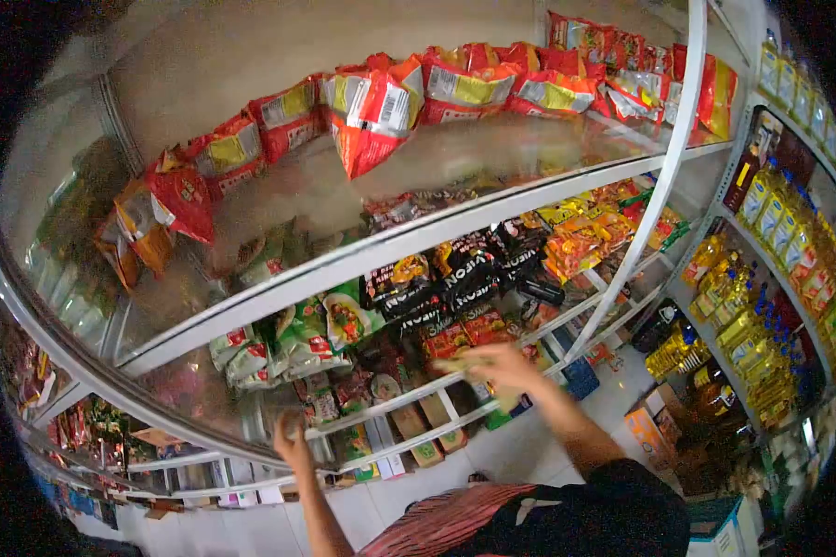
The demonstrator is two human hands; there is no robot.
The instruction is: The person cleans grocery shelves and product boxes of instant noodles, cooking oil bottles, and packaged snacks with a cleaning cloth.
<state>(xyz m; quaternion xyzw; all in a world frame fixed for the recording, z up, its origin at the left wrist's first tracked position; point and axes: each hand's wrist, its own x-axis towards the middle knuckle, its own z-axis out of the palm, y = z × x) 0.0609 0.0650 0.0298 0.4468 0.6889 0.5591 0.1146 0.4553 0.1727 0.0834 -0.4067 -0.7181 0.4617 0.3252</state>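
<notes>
My left hand (294, 446) is at the front of the white metal shelf, its fingers curled round the shelf rail (372, 411). My right hand (503, 368) is over the front edge of the same shelf, slightly blurred, its fingers closed on a thin yellow-green cloth (455, 364). Part of the cloth shows below the palm. Just behind the right hand lie red noodle packets (463, 332) and black noodle packets (464, 277). Green-and-white packets (320, 331) lie farther left, between and behind my two hands.
Large red bags (374, 107) line the upper shelf behind a white crossbar (390, 238). A curved white post (664, 176) rises on the right. Oil bottles (748, 325) fill the racks at right, with a cardboard box (658, 422) on the tiled floor (548, 455).
</notes>
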